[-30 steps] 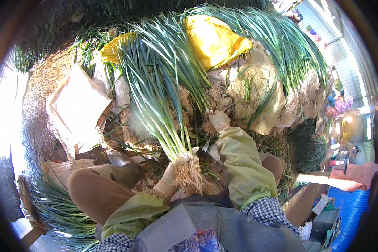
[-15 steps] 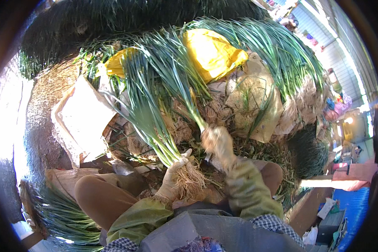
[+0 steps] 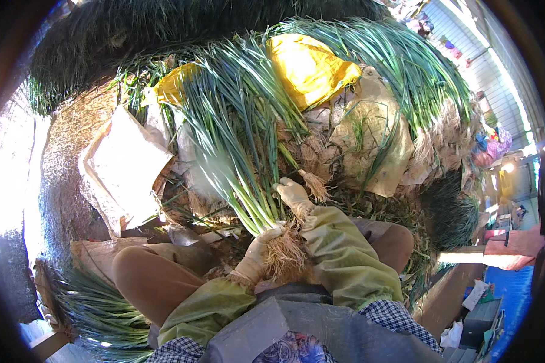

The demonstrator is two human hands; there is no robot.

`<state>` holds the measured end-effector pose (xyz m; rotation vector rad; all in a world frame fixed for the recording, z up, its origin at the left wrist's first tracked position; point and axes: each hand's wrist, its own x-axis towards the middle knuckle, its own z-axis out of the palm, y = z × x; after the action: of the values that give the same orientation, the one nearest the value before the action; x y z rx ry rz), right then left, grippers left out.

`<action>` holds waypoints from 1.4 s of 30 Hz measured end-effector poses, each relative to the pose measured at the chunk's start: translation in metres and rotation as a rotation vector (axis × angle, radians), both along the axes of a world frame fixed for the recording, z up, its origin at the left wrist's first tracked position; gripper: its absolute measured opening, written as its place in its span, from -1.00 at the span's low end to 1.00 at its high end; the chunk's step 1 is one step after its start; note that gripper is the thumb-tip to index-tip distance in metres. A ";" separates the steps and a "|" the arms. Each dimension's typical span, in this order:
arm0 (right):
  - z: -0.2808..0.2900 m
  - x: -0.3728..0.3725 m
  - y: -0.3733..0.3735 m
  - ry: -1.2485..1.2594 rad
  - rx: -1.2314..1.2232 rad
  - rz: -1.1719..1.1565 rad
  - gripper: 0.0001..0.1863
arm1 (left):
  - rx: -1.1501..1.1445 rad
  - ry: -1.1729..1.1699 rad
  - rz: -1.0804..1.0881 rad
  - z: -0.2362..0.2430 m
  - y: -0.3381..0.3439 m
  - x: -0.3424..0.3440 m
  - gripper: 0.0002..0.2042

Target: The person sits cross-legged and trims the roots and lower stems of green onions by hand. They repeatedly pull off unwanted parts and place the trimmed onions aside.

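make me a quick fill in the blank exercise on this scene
The ____ hand clasps the green bundle close to its roots. The sack at the top centre is ____ in colour. The bundle's leaves point ____ the grey apron.

Missing words: left; yellow; away from

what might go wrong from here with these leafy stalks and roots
The left hand grips the bunch of long green stalks with pale stringy roots only near its root end, so the upper leaves might splay or bend.

Those leaves overlap the neighbouring green leafy stalks behind, so they could tangle when lifted.

A loose green stalk with pale roots lies just beyond the right hand and might get knocked aside.
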<state>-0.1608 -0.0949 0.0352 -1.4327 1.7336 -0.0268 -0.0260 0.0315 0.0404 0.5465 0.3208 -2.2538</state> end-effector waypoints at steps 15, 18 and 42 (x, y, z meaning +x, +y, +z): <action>0.022 -0.023 0.013 -1.393 0.198 -0.757 -0.74 | -0.063 0.085 0.050 0.012 0.003 0.004 -0.60; 0.024 -0.024 0.010 -1.592 0.228 -0.676 -0.81 | -0.153 0.168 0.045 0.011 0.001 0.004 -0.55; 0.092 -0.018 0.052 -0.097 -0.864 0.791 -0.80 | 0.063 0.028 0.047 0.011 -0.001 0.008 -0.76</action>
<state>-0.1789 -0.0433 0.1271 -2.6074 0.9708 -0.4504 -0.0183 0.0307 0.0511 0.5353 0.4157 -2.2132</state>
